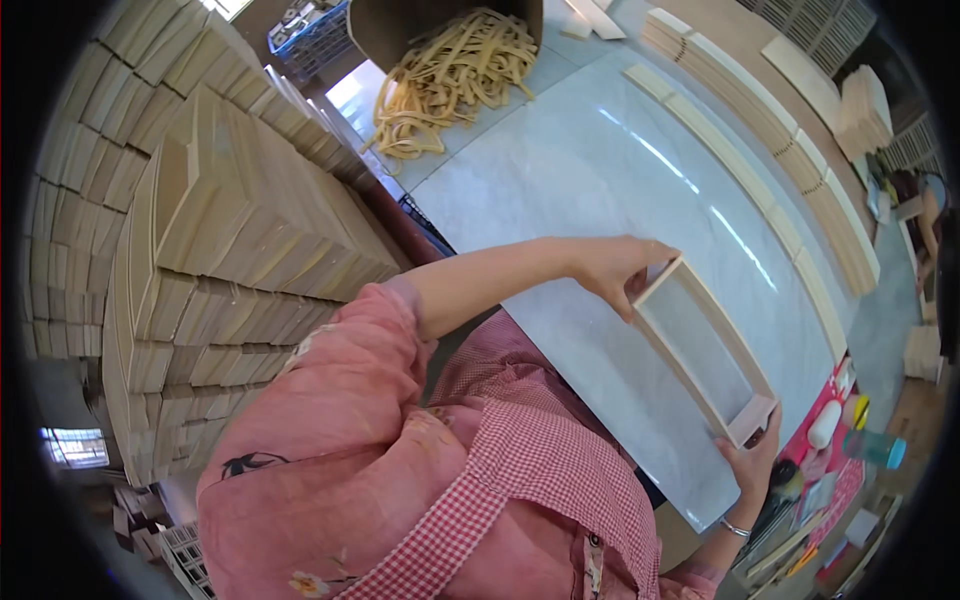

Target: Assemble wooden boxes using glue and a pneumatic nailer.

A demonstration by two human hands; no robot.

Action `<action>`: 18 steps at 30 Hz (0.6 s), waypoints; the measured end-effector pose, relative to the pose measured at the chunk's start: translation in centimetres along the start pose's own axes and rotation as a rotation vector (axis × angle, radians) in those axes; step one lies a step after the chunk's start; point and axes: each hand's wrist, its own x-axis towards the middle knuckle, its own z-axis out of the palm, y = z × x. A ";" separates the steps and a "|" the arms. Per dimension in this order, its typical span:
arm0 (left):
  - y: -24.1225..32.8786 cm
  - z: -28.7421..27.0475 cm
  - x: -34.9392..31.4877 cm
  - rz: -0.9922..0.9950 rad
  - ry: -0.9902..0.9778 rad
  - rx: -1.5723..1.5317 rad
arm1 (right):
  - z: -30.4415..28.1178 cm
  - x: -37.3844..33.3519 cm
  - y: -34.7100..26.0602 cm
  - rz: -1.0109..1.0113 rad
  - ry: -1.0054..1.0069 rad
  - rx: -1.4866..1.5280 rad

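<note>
Between my two hands is a pale wooden rectangular frame, long and narrow, over the pale, glossy tabletop. Its middle looks open, with the grey-white surface seeming to show through. My left hand grips the far short end, thumb and fingers closed around the wood. At the near short end, my right hand is closed on the frame's corner, with a bracelet on that wrist.
Wooden strips lie in a row on the table, with stacked strips beyond. A tipped bin spills curled yellowish bands. Tall stacks of wooden pieces stand left. A teal-capped bottle sits right.
</note>
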 end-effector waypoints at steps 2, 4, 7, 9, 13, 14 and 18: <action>-0.3 0.6 0.2 -0.024 -0.027 0.002 | 0.3 0.0 1.1 -0.026 -0.018 -0.017; -0.9 0.5 0.3 -0.041 -0.053 0.008 | 0.5 0.5 2.1 -0.055 -0.029 -0.035; -1.5 -0.7 -0.6 0.013 -0.048 0.052 | 0.7 0.4 1.3 -0.019 -0.046 -0.008; -1.9 -1.5 -1.4 0.070 -0.051 0.088 | 0.5 0.5 0.7 0.029 -0.059 0.016; -6.9 -11.5 -1.3 -0.189 0.376 0.810 | 0.4 0.2 0.4 -0.059 -0.062 -0.089; -8.5 -14.6 -1.1 -0.246 0.453 1.010 | 0.3 0.2 0.4 -0.086 -0.067 -0.127; -10.8 -20.1 -1.2 -0.429 0.523 1.275 | 0.7 -0.3 0.9 -0.086 -0.061 -0.120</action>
